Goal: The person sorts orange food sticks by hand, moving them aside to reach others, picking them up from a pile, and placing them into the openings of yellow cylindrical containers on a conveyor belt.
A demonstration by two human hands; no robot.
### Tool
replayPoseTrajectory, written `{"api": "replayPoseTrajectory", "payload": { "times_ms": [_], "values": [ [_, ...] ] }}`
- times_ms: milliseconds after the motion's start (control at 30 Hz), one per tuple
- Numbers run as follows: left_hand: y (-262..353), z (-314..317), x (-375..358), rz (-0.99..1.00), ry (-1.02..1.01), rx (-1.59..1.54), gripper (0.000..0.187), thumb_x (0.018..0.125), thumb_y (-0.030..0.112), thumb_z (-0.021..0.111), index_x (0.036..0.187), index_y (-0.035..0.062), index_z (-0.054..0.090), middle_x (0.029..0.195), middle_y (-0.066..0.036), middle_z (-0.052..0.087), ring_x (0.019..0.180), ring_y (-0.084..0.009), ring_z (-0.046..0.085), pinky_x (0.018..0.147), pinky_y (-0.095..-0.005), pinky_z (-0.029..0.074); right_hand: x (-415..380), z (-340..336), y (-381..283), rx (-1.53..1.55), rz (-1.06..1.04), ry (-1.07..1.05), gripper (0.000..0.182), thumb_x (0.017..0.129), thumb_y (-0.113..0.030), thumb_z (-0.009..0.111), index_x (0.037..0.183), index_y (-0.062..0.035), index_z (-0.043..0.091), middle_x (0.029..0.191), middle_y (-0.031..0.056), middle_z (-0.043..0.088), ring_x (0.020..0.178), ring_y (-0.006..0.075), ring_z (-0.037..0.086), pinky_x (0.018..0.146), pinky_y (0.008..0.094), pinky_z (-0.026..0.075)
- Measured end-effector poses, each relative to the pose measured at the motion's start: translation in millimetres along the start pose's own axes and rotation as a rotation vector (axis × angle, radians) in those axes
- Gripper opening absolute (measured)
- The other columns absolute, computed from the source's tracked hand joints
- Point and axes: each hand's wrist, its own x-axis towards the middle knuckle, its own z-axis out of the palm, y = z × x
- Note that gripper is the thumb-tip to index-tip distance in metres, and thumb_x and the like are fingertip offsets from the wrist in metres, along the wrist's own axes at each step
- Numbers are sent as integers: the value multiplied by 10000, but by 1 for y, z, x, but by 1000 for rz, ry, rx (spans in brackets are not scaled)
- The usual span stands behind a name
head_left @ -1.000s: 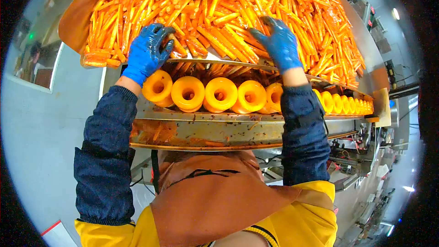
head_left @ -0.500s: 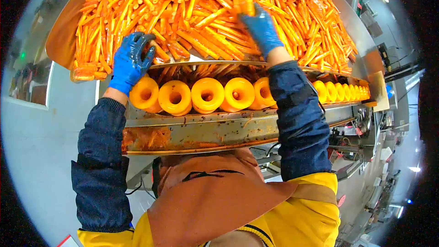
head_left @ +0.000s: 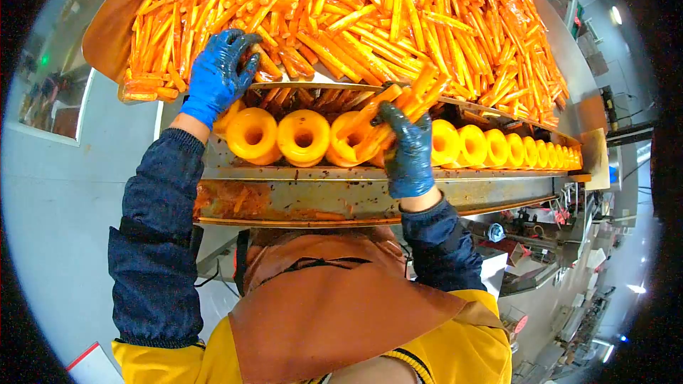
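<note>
My right hand point(head_left: 409, 146), in a blue glove with dark wet fingers, grips several glossy orange sticks point(head_left: 425, 92). They are held at a slant above the row of yellow ring-shaped cups point(head_left: 304, 138), their lower ends over one cup's opening. My left hand point(head_left: 222, 75), gloved the same way, is curled at the near left edge of a heap of orange sticks point(head_left: 356, 21). Short stick ends point(head_left: 269, 69) show beside its thumb and fingertips. What lies inside that hand is hidden.
The heap fills a wide metal tray point(head_left: 107, 43) with raised sides. A stained metal trough point(head_left: 299, 199) runs along the front, just before my apron point(head_left: 341, 306). The cup row continues rightward to a pale board point(head_left: 594, 153). Machinery point(head_left: 548, 242) stands at the lower right.
My right hand has come down from the heap to the cups with sticks in its grip. The left hand stays at the heap's edge. The whole view has shifted slightly.
</note>
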Motion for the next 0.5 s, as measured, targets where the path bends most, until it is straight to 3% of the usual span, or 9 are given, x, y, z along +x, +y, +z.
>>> {"api": "replayPoseTrajectory", "payload": {
  "times_ms": [100, 233, 333, 500],
  "values": [
    [-1, 1, -1, -2, -16, 2, 264, 815, 198, 647, 1075, 152, 634, 1008, -103, 590, 923, -313, 576, 790, -406, 502, -5, 2, 19, 37, 7, -14, 243, 801, -74, 705, 1025, -37, 617, 872, 20, 646, 775, 115, 607, 695, 258, 495],
    [-3, 1, 0, 20, 22, 10, 265, 818, 202, 644, 1078, 154, 632, 1007, -102, 590, 924, -314, 575, 792, -410, 500, -5, 0, 28, -254, 85, -41, 239, 834, -87, 678, 1056, -34, 609, 902, 3, 634, 784, 114, 594, 713, 259, 488],
    [-1, 0, -1, 20, 7, 11, 261, 819, 205, 645, 1076, 163, 631, 1003, -100, 590, 926, -310, 574, 795, -409, 500, -11, 11, 16, 40, 31, -4, 346, 857, -57, 613, 1197, -13, 567, 1064, 65, 637, 927, 154, 604, 830, 282, 477],
    [0, 0, 0, -7, -8, 6, 254, 823, 216, 643, 1073, 173, 631, 1007, -98, 588, 930, -307, 572, 792, -408, 502, -5, 46, 34, 325, 86, -100, 358, 830, -23, 630, 1185, -31, 591, 1060, 57, 644, 979, 189, 617, 861, 315, 486]
  ]
}}
